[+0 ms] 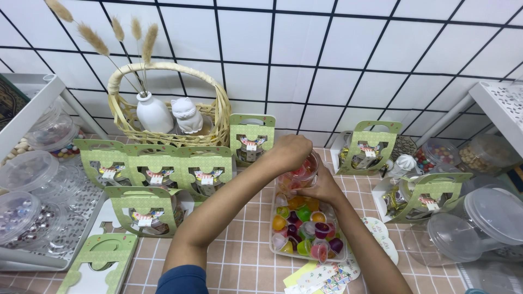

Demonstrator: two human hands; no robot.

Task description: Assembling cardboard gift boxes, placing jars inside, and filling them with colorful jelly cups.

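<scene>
Fingers of the left hand (291, 149) are curled down over the mouth of a small clear jar (298, 175), closed on or pressing something into it; I cannot tell whether they pinch a single sweet. The right hand (326, 188) wraps the jar's near side from below, fingers clamped on its wall.

Location: jar stands just behind the clear tray of jelly cups (306, 228), touching or nearly touching its far edge, on the pink-tiled counter (245, 256).

Progress, as I judge it: jar looks close to full of red and pink jellies. Finished jars in green card sleeves (155, 171) stand in a group at left, with more at right (369, 147). One flat, unused sleeve (101, 261) lies at the lower left. The tray is well stocked, so filling appears only partly done.

Orientation: jar upright, long axis vertical, mouth pointing up toward the left palm. No lid seen on it.
</scene>
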